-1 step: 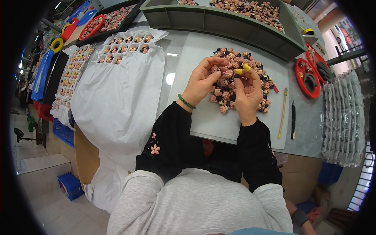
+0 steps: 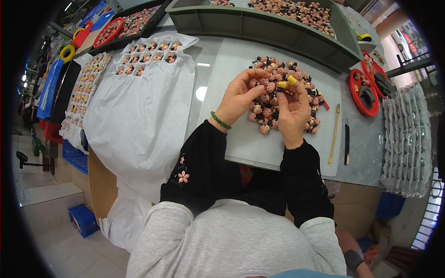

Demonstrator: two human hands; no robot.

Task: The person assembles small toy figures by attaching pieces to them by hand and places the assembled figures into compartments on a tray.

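A heap of small pink and black pieces (image 2: 296, 99) lies on a white mat (image 2: 250, 143) in front of me. My left hand (image 2: 238, 99), with a green band at the wrist, pinches one small pink piece (image 2: 270, 87) above the heap. My right hand (image 2: 292, 113) meets it from the right. Its thumb and forefinger wear yellow caps (image 2: 286, 82) and press on the same piece. Both forearms are in black sleeves.
A grey bin (image 2: 259, 23) with more pieces stands behind the mat. Left of it, a white sheet (image 2: 139, 116) carries a grid of sorted pieces (image 2: 148, 52). A yellow stick (image 2: 334, 132), a black pen (image 2: 346, 141), a red dish (image 2: 364, 90) and stacked clear trays (image 2: 408, 134) lie right.
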